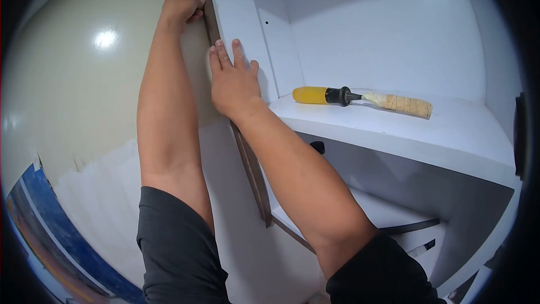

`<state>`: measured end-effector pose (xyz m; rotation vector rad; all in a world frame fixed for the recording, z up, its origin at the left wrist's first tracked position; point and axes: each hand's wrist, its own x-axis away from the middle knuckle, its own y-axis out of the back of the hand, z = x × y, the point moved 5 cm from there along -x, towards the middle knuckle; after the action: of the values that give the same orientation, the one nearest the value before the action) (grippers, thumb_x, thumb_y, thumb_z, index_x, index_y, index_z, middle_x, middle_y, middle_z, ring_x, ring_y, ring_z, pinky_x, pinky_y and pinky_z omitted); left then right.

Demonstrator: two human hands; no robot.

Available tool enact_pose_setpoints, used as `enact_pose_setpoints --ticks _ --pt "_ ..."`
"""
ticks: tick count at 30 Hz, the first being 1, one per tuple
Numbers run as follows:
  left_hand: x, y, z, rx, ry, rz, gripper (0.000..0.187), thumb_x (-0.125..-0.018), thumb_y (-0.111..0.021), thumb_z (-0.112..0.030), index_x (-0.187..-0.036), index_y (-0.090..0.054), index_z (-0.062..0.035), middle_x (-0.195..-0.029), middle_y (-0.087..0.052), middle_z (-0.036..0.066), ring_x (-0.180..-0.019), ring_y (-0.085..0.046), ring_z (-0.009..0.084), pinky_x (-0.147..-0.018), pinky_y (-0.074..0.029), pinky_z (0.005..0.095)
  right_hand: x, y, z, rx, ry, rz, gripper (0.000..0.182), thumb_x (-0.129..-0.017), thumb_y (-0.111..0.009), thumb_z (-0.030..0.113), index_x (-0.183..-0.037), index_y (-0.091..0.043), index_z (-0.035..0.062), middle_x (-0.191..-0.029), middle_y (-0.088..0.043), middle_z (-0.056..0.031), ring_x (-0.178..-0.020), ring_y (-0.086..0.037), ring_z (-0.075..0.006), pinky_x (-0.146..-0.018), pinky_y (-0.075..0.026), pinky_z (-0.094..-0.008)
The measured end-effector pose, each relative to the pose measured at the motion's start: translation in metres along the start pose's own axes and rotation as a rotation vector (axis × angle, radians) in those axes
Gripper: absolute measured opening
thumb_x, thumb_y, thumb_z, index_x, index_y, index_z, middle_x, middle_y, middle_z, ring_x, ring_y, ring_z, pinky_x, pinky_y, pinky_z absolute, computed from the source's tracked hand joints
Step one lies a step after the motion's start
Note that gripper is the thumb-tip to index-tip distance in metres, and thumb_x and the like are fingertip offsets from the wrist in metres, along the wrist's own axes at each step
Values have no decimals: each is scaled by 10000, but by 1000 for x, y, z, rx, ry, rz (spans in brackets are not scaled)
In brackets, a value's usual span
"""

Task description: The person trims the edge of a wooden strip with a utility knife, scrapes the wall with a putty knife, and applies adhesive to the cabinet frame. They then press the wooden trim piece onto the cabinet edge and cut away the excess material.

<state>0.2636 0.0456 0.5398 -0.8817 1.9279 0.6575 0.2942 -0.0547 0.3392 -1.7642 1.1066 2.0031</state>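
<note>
A long brown edge strip (246,157) runs down the front edge of the white cabinet's left side (239,17). High on the left, my left hand (183,10) is closed against the outer side of this strip. Its fingers are curled, and whatever is between them is hidden. Lower down, my right hand (235,85) lies with fingers spread over the strip and the cabinet's side panel, holding nothing. On the upper shelf to the right rests a chisel (320,95) with a yellow and black handle, its blade wrapped in tan tape.
A glossy beige wall (84,79) with a whitish lower patch stands at the left, with a blue picture panel (62,231) low on it. Inside the lower compartment are a dark curved strip (413,226), a small black-tipped tool (422,249) and a round black piece (318,147).
</note>
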Motion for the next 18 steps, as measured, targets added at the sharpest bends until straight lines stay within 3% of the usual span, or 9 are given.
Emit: enact_pose_setpoints --ticks 4,7,13,16,18 --pt "-6 0 -1 -96 18 14 120 -884 -703 -98 -916 -751 7 -730 -674 76 -635 -631 155 -541 -480 278 0 3 0 -9 2 13 668 -1002 -407 172 -1631 -203 81 -1720 -165 -42 -1581 -117 -339 -1166 -284 -625" --pt "-14 -1 9 -93 25 27 121 -920 -721 -136 -982 -739 -33 -798 -660 4 -609 -552 102 -550 -445 238 -1 3 0 5 0 18 665 -1005 -406 174 -1632 -202 81 -1721 -164 -42 -1581 -114 -340 -1166 -287 -622" --pt "1 -6 5 -91 -70 -51 164 -912 -710 -147 -987 -734 -3 -791 -678 33 -605 -604 124 -539 -480 263 -1 4 1 -9 -4 33 661 -1007 -401 164 -1632 -201 80 -1721 -164 -42 -1582 -113 -339 -1167 -281 -624" --pt "-7 -8 14 -176 -120 -101 230 -825 -710 -222 -911 -756 -14 -806 -740 141 -737 -726 196 -667 -565 334 -1 5 0 -11 -7 35 671 -1001 -415 156 -1632 -201 81 -1720 -168 -45 -1582 -114 -337 -1163 -282 -621" --pt "-11 -9 21 -260 -173 -169 267 -793 -707 -262 -906 -760 -25 -851 -752 160 -794 -732 249 -745 -570 370 0 4 1 6 -6 35 682 -992 -434 153 -1631 -204 83 -1719 -173 -47 -1582 -117 -336 -1159 -288 -614"
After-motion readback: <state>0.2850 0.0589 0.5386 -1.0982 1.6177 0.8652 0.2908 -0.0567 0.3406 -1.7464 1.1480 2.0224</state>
